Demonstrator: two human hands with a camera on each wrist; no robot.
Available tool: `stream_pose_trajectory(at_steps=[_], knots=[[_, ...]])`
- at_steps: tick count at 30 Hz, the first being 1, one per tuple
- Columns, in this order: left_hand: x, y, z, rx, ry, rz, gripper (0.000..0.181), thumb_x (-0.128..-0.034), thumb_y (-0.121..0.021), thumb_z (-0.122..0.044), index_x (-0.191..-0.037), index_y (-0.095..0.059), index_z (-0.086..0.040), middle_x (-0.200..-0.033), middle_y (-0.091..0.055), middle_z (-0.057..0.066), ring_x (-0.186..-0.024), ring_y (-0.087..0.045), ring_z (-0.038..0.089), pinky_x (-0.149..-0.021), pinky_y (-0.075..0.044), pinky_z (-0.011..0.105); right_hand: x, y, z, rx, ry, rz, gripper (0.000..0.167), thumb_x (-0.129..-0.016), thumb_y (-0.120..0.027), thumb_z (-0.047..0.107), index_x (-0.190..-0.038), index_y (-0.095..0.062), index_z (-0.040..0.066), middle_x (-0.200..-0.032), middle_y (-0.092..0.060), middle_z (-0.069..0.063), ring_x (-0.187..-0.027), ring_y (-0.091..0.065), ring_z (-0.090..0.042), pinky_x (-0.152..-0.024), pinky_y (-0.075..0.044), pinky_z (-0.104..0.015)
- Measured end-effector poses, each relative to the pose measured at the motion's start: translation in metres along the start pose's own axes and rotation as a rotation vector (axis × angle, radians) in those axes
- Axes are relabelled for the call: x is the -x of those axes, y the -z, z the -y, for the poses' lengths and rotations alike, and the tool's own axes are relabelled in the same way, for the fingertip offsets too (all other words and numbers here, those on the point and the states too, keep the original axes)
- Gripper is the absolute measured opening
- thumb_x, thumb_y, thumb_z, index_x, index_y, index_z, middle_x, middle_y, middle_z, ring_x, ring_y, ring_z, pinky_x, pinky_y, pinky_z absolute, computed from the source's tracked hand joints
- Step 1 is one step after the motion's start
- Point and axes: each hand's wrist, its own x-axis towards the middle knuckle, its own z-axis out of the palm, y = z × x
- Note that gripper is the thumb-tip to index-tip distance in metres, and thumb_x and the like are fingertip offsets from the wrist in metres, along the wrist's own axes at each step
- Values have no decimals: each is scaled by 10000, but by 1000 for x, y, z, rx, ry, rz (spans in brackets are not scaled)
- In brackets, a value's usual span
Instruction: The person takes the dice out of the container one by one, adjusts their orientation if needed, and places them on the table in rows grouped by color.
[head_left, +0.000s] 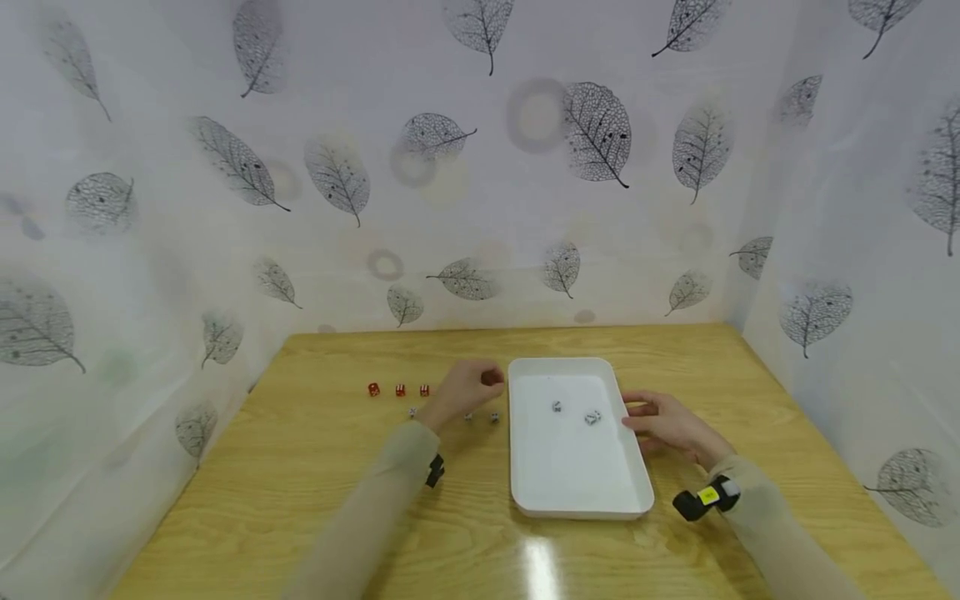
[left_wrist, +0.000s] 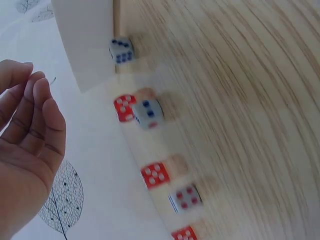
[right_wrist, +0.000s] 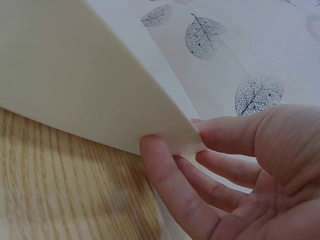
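Red die (left_wrist: 155,175) shows five pips; white die (left_wrist: 186,198), seemingly four.

The head camera looks forward and down from above the near side of a yellow-brown wood-grain table (head_left: 247,475), far enough back to frame both bare hands, a white rectangular smooth-walled tray (head_left: 573,475) and a pale leaf-printed backdrop sheet (head_left: 480,217). The left wrist camera sits low and close, its picture turned sideways: the backdrop lies left, tabletop right. It shares the left hand (head_left: 467,388), the small red cube dice (head_left: 401,390) and some small white cube dice (head_left: 494,417) with the head view. The right wrist camera, closer still, faces the tray's outer wall past the right hand (head_left: 671,425); all three views share tray and backdrop.
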Motion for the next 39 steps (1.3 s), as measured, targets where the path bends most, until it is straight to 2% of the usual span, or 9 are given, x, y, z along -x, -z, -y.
stream_pose_trajectory(at_steps=[6,12,20,24,26,31,33,35,39], knots=[[-9,-11,-13,43,-17,12,87,-931,-666,-186,-928,-705,-109,-866,-680,-32,-772,-606,78,-707,-519,233,1,-1,0,-9,11,3,628,-967,-615,146,-1494,-310,-7,-1397,-424,-327,-1005,-648,-233,-809,-585,-413],[-17,-18,-26,33,-3,9,90,-931,-667,-183,-944,-710,-104,-867,-676,-36,-774,-596,79,-691,-511,215,1,0,-1,-19,5,5,629,-967,-614,140,-1494,-306,-9,-1401,-417,-329,-1004,-648,-232,-812,-584,-414],[-31,-32,-34,30,4,66,308,-911,-691,-151,-1195,-674,-32,-951,-689,8,-845,-604,94,-704,-506,201,-1,1,0,-40,7,17,631,-969,-610,140,-1497,-298,-9,-1423,-396,-338,-1027,-645,-240,-819,-583,-421],[-38,-41,-37,-51,-15,104,362,-886,-728,-152,-1218,-662,-23,-1031,-710,65,-899,-643,121,-769,-522,197,-1,1,0,-38,2,16,635,-965,-616,143,-1496,-302,-7,-1419,-403,-333,-1026,-646,-238,-813,-584,-419],[-42,-47,-38,-109,-15,146,401,-876,-742,-177,-1237,-650,-29,-1077,-710,82,-922,-656,132,-788,-526,196,0,0,-1,-37,-3,14,631,-965,-617,141,-1495,-306,-5,-1420,-404,-331,-1032,-643,-241,-813,-585,-417],[-48,-59,-44,-231,43,271,509,-872,-750,-256,-1316,-598,-58,-1157,-689,75,-991,-659,154,-818,-535,232,-1,0,-1,-35,-5,14,625,-970,-606,135,-1498,-301,-3,-1432,-387,-336,-1055,-637,-255,-821,-583,-419],[-49,-62,-47,-258,71,302,524,-871,-752,-271,-1327,-593,-69,-1165,-683,65,-1004,-653,152,-827,-536,244,-1,1,-1,-34,-3,15,620,-973,-600,131,-1498,-299,-2,-1433,-383,-338,-1058,-635,-256,-822,-583,-419],[-50,-64,-49,-287,78,321,474,-868,-755,-275,-1273,-625,-65,-1100,-686,47,-949,-637,131,-799,-520,229,-2,1,-1,-34,-2,15,614,-975,-595,124,-1499,-300,-2,-1431,-385,-337,-1056,-636,-256,-822,-583,-417],[-51,-68,-52,-323,63,343,249,-861,-763,-267,-946,-645,-65,-811,-589,-4,-748,-514,102,-658,-408,210,-3,2,-3,-30,-7,16,617,-974,-596,126,-1499,-298,-3,-1428,-389,-335,-1046,-639,-253,-818,-584,-415]])
